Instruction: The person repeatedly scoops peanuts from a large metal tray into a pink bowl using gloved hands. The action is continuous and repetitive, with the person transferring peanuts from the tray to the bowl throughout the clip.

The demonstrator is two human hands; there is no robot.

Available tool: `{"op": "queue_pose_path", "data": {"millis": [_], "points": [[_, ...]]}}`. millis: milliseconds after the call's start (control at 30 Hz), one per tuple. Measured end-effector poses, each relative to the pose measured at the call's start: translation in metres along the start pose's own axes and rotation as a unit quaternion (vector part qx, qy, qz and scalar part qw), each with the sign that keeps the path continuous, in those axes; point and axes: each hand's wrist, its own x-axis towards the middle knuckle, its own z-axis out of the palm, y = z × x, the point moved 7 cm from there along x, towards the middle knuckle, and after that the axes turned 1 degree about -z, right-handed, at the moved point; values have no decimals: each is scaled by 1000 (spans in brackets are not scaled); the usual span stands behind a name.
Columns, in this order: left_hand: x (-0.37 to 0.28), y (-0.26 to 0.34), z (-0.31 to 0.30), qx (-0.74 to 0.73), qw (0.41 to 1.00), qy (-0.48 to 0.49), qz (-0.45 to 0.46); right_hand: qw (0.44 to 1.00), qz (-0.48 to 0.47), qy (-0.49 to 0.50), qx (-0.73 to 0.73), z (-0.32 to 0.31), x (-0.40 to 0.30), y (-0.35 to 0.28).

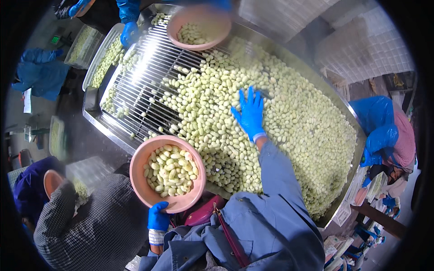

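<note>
My left hand (158,216), in a blue glove, grips the near rim of a pink plastic bowl (137,169). Pale yellow-green oval fruits (171,169), which look like grapes, fill the bottom of that bowl. With fingers spread and palm down, my right hand (251,113), also blue-gloved, rests on or just over a broad layer of similar green fruits (217,98). These lie in a large stainless steel sorting table (115,139) with a grate of parallel metal bars (152,78) on its left side.
Another pink bowl (203,44) with fruits is at the far side. A co-worker's gloved hand (129,34) is by a white crate (89,76) at the grate's far-left end. Other people sit close on the left (98,216) and right (376,128). Stacked white crates (366,47) stand behind.
</note>
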Motion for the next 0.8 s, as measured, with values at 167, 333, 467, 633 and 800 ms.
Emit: {"op": "queue_pose_path", "data": {"millis": [167, 333, 467, 633, 800], "points": [[-13, -29, -5, -124, 989, 79, 5, 993, 45, -32, -103, -43, -55, 81], [3, 16, 4, -244, 968, 18, -60, 932, 320, 77, -151, -47, -174, 266], [3, -7, -1, -343, 925, 51, -153, 966, 241, 86, -31, -35, -147, 159], [6, 20, 13, -473, 850, 33, -230, 983, 171, 23, 69, -31, -102, 19], [1, 27, 17, -452, 868, 32, -202, 785, 22, -31, 618, -36, 8, -87]]}}
